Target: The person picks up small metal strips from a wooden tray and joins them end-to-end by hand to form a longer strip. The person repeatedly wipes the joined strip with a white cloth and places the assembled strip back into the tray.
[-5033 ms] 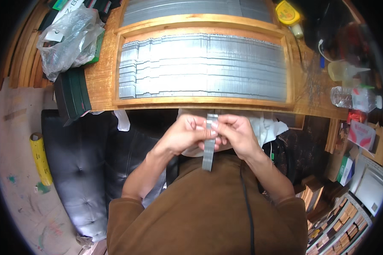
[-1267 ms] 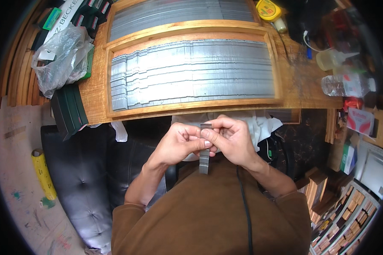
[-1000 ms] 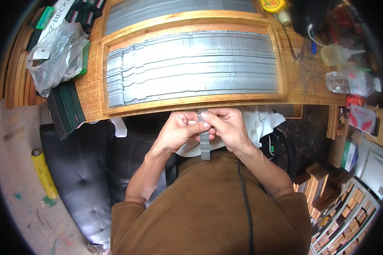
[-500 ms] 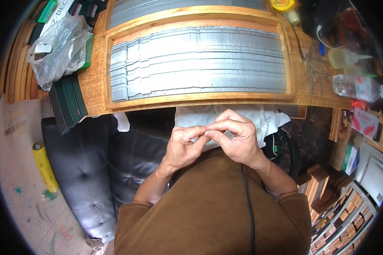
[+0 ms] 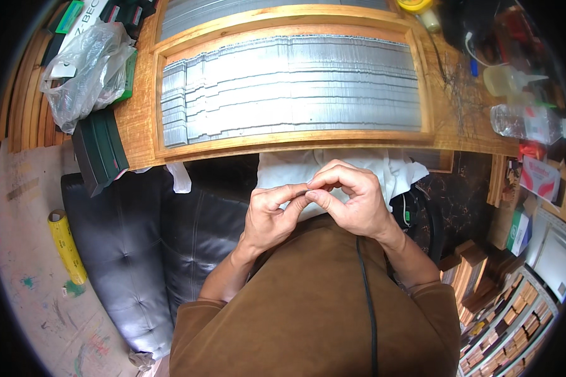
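Note:
Just in front of my body, both hands meet at the fingertips over a white cloth (image 5: 275, 168). A small, thin dark piece (image 5: 302, 193) shows between them; its kind is too small to make out. My left hand (image 5: 271, 212) is closed, pinching this piece between thumb and index finger. From the other side, my right hand (image 5: 353, 200) has its thumb and fingertips on the same piece, fingers curled. Beyond the hands, a shallow wooden tray (image 5: 264, 142) on the table holds rows of thin silvery-grey strips (image 5: 295, 88), packed on edge. Neither hand touches the tray.
Behind lies a second tray of grey strips (image 5: 264, 9). A clear plastic bag (image 5: 91, 75) and dark green box (image 5: 100, 151) sit left; a plastic bottle (image 5: 528, 124) lies right. Around me are a black tufted sofa (image 5: 126, 251), yellow roll (image 5: 67, 246) and wood-block rack (image 5: 516, 327).
My right fingertips have shifted slightly to the right and opened a little from my left ones. The dark piece, hidden before, now shows between them.

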Demonstrator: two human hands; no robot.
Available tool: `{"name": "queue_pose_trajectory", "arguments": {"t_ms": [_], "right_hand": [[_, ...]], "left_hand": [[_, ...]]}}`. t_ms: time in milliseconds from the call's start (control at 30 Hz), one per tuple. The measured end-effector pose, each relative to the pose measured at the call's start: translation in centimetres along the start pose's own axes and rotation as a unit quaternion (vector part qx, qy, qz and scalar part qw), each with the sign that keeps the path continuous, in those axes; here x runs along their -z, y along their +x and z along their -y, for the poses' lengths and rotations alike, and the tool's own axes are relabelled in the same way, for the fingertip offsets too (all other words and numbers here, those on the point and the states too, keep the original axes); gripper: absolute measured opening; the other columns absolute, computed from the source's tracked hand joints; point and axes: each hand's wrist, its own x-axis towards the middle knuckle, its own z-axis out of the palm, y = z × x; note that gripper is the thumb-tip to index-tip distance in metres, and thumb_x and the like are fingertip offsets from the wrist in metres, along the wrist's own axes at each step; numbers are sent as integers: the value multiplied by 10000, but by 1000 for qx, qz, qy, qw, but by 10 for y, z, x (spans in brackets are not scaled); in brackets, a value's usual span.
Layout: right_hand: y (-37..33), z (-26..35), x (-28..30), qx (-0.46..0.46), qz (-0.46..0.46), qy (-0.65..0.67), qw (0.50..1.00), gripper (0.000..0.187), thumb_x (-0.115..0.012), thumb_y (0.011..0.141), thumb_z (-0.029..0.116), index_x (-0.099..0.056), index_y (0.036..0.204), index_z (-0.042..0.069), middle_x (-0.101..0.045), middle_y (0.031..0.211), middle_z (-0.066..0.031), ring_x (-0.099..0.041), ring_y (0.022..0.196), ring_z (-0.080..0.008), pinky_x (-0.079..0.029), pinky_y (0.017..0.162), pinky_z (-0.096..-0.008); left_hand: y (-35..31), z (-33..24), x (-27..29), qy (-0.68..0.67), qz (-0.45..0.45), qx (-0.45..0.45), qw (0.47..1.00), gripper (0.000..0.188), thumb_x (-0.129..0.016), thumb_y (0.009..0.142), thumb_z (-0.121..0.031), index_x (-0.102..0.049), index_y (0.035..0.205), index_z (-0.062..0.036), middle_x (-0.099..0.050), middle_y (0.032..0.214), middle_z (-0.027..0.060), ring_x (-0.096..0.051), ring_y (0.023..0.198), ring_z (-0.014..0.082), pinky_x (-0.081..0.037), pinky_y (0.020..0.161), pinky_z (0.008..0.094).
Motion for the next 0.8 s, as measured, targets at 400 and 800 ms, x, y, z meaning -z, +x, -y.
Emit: {"name": "queue_pose_trajectory", "arguments": {"t_ms": [400,800], "right_hand": [[-1,0,-1,6,-1,11,1000,81,-763,885,-35,-705,938,-12,-715,883,-89,-712,787,-172,-563,711,-287],[0,5,-2,40,7,-51,998,102,-750,901,-24,-658,944,-29,-695,893,-127,-689,801,-210,-559,719,-306]], "left_hand": [[0,2,0,-6,-8,-21,1000,154,-782,921,-28,-774,1059,42,-787,838,147,-750,729,144,-561,648,256],[-2,2,-1,-19,-4,-6,1000,165,-774,921,-7,-776,1079,39,-798,878,144,-751,764,132,-569,676,251]]}}
